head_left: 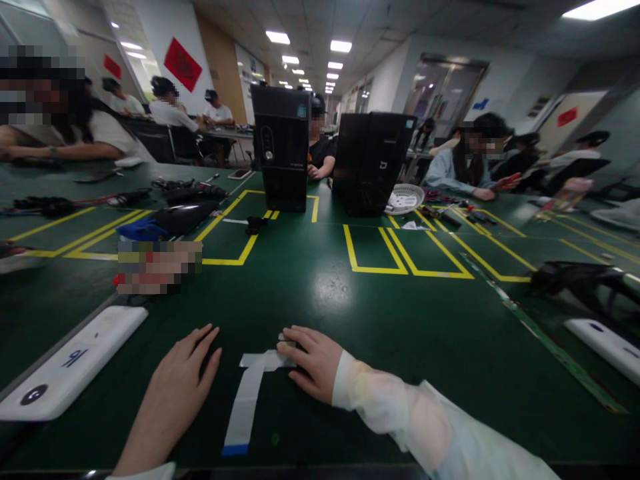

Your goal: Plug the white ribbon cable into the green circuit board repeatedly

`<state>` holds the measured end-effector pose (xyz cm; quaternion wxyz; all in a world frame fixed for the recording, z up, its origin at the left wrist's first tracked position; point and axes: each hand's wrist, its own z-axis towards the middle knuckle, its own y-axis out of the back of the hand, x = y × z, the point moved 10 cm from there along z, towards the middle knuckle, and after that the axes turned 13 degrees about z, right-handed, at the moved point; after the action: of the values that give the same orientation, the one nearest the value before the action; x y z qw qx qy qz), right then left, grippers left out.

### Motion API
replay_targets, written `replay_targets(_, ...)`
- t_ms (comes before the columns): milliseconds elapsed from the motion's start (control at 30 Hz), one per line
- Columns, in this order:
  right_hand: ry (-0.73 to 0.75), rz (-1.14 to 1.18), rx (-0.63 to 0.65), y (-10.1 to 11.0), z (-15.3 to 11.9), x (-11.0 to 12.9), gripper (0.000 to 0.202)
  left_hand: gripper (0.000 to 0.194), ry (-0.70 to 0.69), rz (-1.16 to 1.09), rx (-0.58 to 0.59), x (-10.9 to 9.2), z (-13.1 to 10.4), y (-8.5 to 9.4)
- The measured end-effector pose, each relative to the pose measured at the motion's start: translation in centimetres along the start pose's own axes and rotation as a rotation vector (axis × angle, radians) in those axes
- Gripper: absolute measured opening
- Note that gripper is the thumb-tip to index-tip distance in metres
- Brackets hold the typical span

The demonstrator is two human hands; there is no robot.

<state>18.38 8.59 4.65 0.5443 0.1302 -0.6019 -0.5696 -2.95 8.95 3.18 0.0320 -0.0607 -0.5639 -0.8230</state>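
A flat white-grey ribbon cable [246, 407] with a blue end lies on the green table in front of me. Across its far end runs a short pale strip [267, 361], making a T shape. My right hand [316, 360] rests palm down at the right end of this strip, its fingers stretched and covering part of it. Under those fingertips shows a small pale piece [284, 337] that I cannot make out. To the left of the cable, my left hand [187, 373] lies with fingers apart, touching only the tabletop.
Two black computer towers [281, 147] [373, 163] stand at the back. A white elongated device [75, 363] lies left, and another white device [607, 347] right. A long green circuit strip [545, 340] crosses the right side. Yellow tape [380, 271] marks rectangles. Other people sit around.
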Motion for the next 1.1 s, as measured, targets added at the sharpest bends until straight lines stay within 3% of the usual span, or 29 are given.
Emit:
replay_targets(200,0.008,0.001,0.016,0.0,0.0,0.4,0.055,0.058,-0.006,-0.007,-0.007,0.2,0.0,-0.2)
replay_targets(300,0.023,-0.064,-0.007,1.0,-0.3,-0.2,0.062,0.057,-0.013,-0.008,-0.007,0.2,-0.1,-0.5)
replay_targets(367,-0.012,-0.155,-0.066,2.9,-1.0,-2.1,0.062,0.056,-0.014,-0.01,-0.01,0.2,-0.1,-0.6)
replay_targets(433,-0.125,-0.27,-0.173,6.1,-2.5,-5.9,0.058,0.056,-0.017,-0.017,-0.018,0.1,-0.1,-0.4)
replay_targets(533,-0.449,-0.437,-0.399,12.9,-7.9,-13.7,0.054,0.056,-0.017,-0.019,-0.015,0.0,-0.1,-0.2)
replay_targets(633,-0.869,-0.569,-0.589,19.2,-17.2,-20.7,0.057,0.057,-0.007,-0.015,-0.003,0.1,0.0,-0.2)
replay_targets(733,-1.287,-0.594,-0.671,22.7,-27.5,-24.5,0.062,0.058,-0.001,-0.008,0.006,0.2,0.0,-0.3)
replay_targets(767,-1.399,-0.586,-0.691,23.3,-30.4,-24.9,0.062,0.058,0.002,-0.007,0.008,0.2,0.0,-0.3)
replay_targets(867,-1.517,-0.566,-0.704,24.4,-35.5,-24.7,0.064,0.06,0.006,-0.007,0.017,0.2,0.0,-0.4)
replay_targets(967,-1.544,-0.521,-0.667,24.6,-37.3,-24.1,0.066,0.06,0.01,-0.009,0.028,0.3,0.0,-0.4)
replay_targets(1100,-1.506,-0.459,-0.599,24.3,-37.4,-23.8,0.072,0.06,0.007,-0.011,0.03,0.2,0.1,-0.3)
